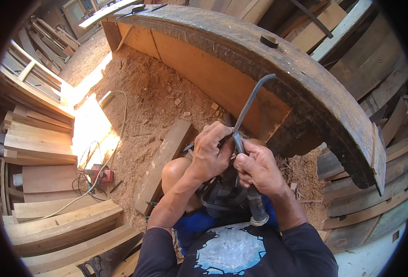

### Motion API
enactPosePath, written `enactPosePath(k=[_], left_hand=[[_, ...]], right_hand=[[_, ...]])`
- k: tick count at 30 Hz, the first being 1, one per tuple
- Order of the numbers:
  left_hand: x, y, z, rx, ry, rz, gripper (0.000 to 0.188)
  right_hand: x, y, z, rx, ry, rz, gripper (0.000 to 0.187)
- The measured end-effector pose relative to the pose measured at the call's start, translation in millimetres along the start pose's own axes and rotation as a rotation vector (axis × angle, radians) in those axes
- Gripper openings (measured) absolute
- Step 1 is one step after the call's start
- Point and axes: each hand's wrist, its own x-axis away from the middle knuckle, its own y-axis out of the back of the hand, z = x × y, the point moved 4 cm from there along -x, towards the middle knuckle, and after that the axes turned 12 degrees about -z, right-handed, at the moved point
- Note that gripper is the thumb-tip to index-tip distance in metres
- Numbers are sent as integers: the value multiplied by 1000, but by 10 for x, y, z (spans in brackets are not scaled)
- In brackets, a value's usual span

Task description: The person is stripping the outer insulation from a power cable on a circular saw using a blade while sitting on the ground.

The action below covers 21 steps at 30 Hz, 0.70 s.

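Observation:
My left hand [211, 152] and my right hand [255, 168] are closed together on a thin bent metal rod [250, 104]. The rod rises from between my fingers and hooks to the right near its top. Below my hands, a dark power tool [222, 194] with a black cord rests in my lap; how it joins the rod is hidden by my fingers. My bare knee [176, 173] sticks out to the left of the hands. A large curved dark timber [301, 78] arches just beyond the rod.
Sawdust [144, 101] covers the floor. A loose board [165, 159] lies beside my knee. A red power tool [101, 174] with a white cable sits at the left. Stacked planks [38, 143] fill the left side, and more boards [375, 194] lean at the right.

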Motion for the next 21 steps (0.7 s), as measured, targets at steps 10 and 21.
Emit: enactPosePath(k=[10, 21], left_hand=[[21, 8, 48, 34, -9, 14, 20], [63, 14, 93, 144, 246, 33, 5]], right_hand=[[-69, 64, -22, -41, -48, 15, 41], [192, 410, 115, 80, -88, 30, 37]])
